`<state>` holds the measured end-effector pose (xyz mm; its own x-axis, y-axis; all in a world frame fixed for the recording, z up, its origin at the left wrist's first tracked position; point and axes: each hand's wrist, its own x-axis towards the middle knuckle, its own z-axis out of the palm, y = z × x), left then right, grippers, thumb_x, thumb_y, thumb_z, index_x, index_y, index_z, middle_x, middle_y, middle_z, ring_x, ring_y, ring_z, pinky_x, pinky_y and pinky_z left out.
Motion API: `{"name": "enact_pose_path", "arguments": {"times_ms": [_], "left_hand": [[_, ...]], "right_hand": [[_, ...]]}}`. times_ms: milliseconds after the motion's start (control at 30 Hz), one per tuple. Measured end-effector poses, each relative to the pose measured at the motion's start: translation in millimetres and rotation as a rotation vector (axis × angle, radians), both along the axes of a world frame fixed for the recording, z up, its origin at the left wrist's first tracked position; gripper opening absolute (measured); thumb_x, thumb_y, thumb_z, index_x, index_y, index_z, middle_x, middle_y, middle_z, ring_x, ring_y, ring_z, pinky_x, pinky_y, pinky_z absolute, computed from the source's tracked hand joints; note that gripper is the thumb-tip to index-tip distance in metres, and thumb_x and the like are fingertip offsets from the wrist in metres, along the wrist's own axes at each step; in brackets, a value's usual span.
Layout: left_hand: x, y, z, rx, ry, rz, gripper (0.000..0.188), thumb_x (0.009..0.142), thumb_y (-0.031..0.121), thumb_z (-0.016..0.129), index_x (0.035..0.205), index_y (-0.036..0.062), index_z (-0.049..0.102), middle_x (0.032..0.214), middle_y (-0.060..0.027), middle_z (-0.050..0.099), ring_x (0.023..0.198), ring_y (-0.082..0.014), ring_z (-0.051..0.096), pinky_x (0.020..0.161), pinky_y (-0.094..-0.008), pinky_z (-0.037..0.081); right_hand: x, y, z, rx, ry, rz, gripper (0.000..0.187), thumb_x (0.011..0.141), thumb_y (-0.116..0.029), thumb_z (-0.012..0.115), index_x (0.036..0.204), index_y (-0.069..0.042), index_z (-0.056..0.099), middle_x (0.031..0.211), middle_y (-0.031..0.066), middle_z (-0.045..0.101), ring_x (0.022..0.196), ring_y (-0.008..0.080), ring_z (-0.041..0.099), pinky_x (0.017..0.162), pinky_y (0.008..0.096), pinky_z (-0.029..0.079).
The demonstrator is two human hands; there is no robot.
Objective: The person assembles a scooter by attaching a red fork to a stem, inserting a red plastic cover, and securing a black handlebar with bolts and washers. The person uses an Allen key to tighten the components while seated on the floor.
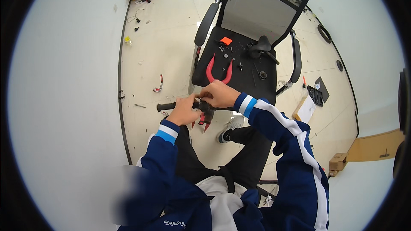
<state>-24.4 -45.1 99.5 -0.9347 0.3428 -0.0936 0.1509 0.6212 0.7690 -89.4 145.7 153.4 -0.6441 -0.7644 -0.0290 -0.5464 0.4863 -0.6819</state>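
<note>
My left hand (183, 110) grips a black handlebar (166, 106) whose rubber grip end sticks out to the left. My right hand (219, 94) is closed over a small black part with red bits (206, 113) clamped near the bar's middle. Both hands are held above my lap, just in front of a black office chair (257, 13). Red-handled pliers (218, 71) lie on the chair seat just beyond my right hand.
On the seat also lie an orange piece (226, 41), a black bicycle saddle (261, 46) and several small screws and parts. A red tool (159, 84) lies on the tiled floor at left. A cardboard box (304, 109) and black case (317, 95) sit at right.
</note>
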Motion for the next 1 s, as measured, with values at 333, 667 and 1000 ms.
{"name": "enact_pose_path", "arguments": {"times_ms": [333, 667, 1000], "left_hand": [[-14, 10, -17, 0.294, -0.243, -0.044, 0.045, 0.077, 0.008, 0.062, 0.121, -0.0021, 0.061, 0.105, -0.0145, 0.068, 0.100, -0.0220, 0.062, 0.094, -0.0329, 0.044], [5, 27, 9, -0.156, 0.369, -0.231, 0.036, 0.074, 0.024, 0.074, 0.104, 0.0058, 0.064, 0.094, -0.0073, 0.062, 0.098, -0.0247, 0.057, 0.094, -0.0431, 0.032], [0, 25, 4, -0.095, 0.361, -0.203, 0.066, 0.071, 0.017, 0.078, 0.129, 0.0029, 0.052, 0.092, -0.0119, 0.062, 0.096, -0.0289, 0.058, 0.102, -0.0471, 0.030]], "right_hand": [[7, 17, 2, 0.008, -0.022, -0.018, 0.021, 0.077, -0.004, 0.062, 0.095, 0.003, 0.071, 0.083, 0.0232, 0.068, 0.075, 0.0372, 0.067, 0.072, 0.0391, 0.054], [16, 44, 0, -0.041, -0.060, -0.113, 0.020, 0.081, -0.001, 0.067, 0.100, 0.003, 0.069, 0.085, 0.0151, 0.071, 0.070, 0.0254, 0.068, 0.068, 0.0309, 0.055], [25, 38, -13, 0.160, 0.445, 0.048, 0.015, 0.089, -0.016, 0.061, 0.093, -0.002, 0.061, 0.083, 0.0145, 0.066, 0.075, 0.0313, 0.065, 0.066, 0.0421, 0.050]]}}
